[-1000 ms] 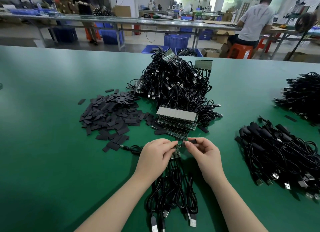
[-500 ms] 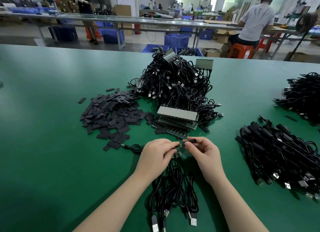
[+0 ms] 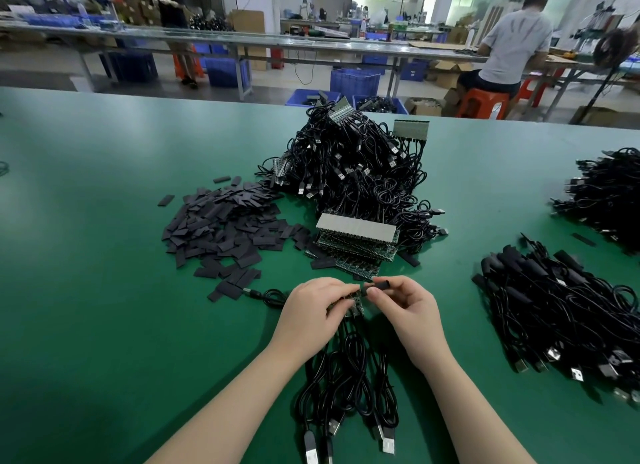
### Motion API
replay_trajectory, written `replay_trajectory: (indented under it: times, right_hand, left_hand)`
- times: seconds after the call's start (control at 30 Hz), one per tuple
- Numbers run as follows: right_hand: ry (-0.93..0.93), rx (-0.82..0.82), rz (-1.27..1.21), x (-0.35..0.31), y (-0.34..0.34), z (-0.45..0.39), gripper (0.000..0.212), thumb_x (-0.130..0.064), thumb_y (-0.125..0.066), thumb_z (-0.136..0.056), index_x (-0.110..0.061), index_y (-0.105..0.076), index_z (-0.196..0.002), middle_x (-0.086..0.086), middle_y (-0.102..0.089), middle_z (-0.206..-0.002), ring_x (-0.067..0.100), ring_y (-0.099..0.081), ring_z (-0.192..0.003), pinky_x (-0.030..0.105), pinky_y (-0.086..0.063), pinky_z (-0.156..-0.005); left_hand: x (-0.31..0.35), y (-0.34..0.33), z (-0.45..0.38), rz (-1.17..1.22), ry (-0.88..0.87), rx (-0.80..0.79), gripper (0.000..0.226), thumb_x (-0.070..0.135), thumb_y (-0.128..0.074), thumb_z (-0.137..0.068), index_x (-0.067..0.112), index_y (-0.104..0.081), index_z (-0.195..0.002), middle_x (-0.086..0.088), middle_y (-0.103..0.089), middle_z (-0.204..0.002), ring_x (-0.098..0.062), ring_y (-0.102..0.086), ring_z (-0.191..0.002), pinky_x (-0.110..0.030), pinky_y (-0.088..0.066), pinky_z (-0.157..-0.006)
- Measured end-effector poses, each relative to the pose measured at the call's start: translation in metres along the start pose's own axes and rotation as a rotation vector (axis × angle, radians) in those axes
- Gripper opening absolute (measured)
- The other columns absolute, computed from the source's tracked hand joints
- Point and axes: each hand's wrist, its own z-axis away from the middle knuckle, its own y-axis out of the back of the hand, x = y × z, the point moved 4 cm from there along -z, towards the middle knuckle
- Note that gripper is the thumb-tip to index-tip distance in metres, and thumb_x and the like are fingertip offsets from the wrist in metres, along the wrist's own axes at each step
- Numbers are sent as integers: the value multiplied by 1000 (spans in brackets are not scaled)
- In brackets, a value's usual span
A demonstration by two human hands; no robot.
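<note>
While the left hand (image 3: 317,307) curls its fingers round a small strip of green circuit boards (image 3: 354,307), the right hand (image 3: 408,307) pinches a short black sleeve (image 3: 379,285) between thumb and forefinger. The sleeve's end is touching the strip's top corner. Both hands sit close together just above the green table (image 3: 104,325), near its front edge.

From the strip a bunch of black cables (image 3: 346,377) trails toward six o'clock between the forearms, ending in USB plugs (image 3: 388,443) that lie on the mat.

At twelve o'clock from the hands, just beyond them, lies a stack of circuit board panels (image 3: 356,241), and behind it a tall heap of tangled USB cables (image 3: 356,172). At ten o'clock spreads a loose pile of flat black sleeves (image 3: 221,224). At three o'clock lies a row of cables with sleeves fitted (image 3: 561,307), well apart from the hands, and at two o'clock another cable heap (image 3: 609,196).
</note>
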Motion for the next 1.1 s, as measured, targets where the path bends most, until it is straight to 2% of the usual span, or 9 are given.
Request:
replay_trajectory:
  times: [0.07, 0.17, 0.33, 0.43, 0.53, 0.7, 0.87, 1.0, 1.1]
  right_hand:
    - [-7, -6, -5, 0, 0, 0, 14, -9, -77, -84, -22, -75, -89, 8, -75, -85, 20, -72, -83, 26, -57, -78]
    - [-20, -7, -34, -1, 0, 0, 15, -9, -76, -84, -23, -74, -89, 8, -76, -88, 24, -73, -85, 32, -58, -82]
    - [-8, -11, -45, -2, 0, 1, 16, -8, -75, -86, -23, -75, -90, 5, -77, -89, 13, -72, -83, 21, -57, -77]
    - [13, -14, -41, -3, 0, 0, 16, -6, -74, -86, -21, -74, -92, 2, -77, -87, 8, -70, -81, 16, -53, -73]
    - [13, -22, -35, -3, 1, -1, 17, -9, -74, -86, -26, -75, -89, 8, -75, -87, 10, -69, -80, 18, -54, -73]
    - [9, -104, -26, -6, -1, 0, 24, -11, -72, -88, -34, -75, -89, 12, -74, -95, 16, -69, -85, 27, -55, -80]
    - [-20, -117, -5, -6, 0, 2, 16, -19, -73, -86, -33, -75, -92, 14, -72, -88, 14, -67, -80, 25, -54, -74]
    - [0, -138, 48, -4, -3, 2, 18, -16, -74, -87, -34, -75, -90, 4, -69, -76, 11, -63, -72, 25, -52, -68]
    - [8, -137, 39, -4, -4, 3, 19, -14, -74, -87, -33, -75, -90, 9, -72, -84, 12, -64, -75, 27, -53, -71]
  left_hand:
    - [0, -1, 0, 11, 8, -7, 30, 26, -64, -92, 27, -68, -122, 12, -70, -110, -4, -58, -105, -26, -45, -96]
    - [-1, 1, 1, 43, 35, 2, 35, 30, -66, -91, 29, -65, -126, 13, -69, -113, 0, -57, -106, -12, -38, -95]
    - [0, 2, 2, 54, 44, 30, 36, 32, -68, -90, 31, -65, -126, 15, -70, -112, 0, -59, -104, -5, -32, -93]
    - [3, 2, 3, 10, 1, 51, 35, 31, -71, -87, 29, -68, -122, 12, -72, -108, -2, -62, -98, -13, -37, -91]
    - [4, 2, 3, -10, -14, 69, 34, 30, -72, -86, 29, -69, -120, 12, -73, -107, -2, -63, -97, -18, -41, -90]
    - [2, 3, 3, -4, 6, 69, 33, 29, -72, -87, 29, -69, -120, 14, -72, -109, -1, -62, -101, -9, -33, -92]
    - [3, 2, 3, -6, 8, 79, 33, 29, -72, -87, 30, -69, -119, 14, -72, -109, -1, -61, -102, -15, -38, -92]
    - [3, 2, 3, -2, 20, 63, 33, 29, -72, -86, 32, -70, -118, 14, -73, -106, -2, -59, -100, -18, -42, -91]
    - [0, 3, 4, 28, 77, 79, 34, 36, -73, -84, 35, -70, -118, 16, -72, -105, 1, -56, -100, -9, -37, -89]
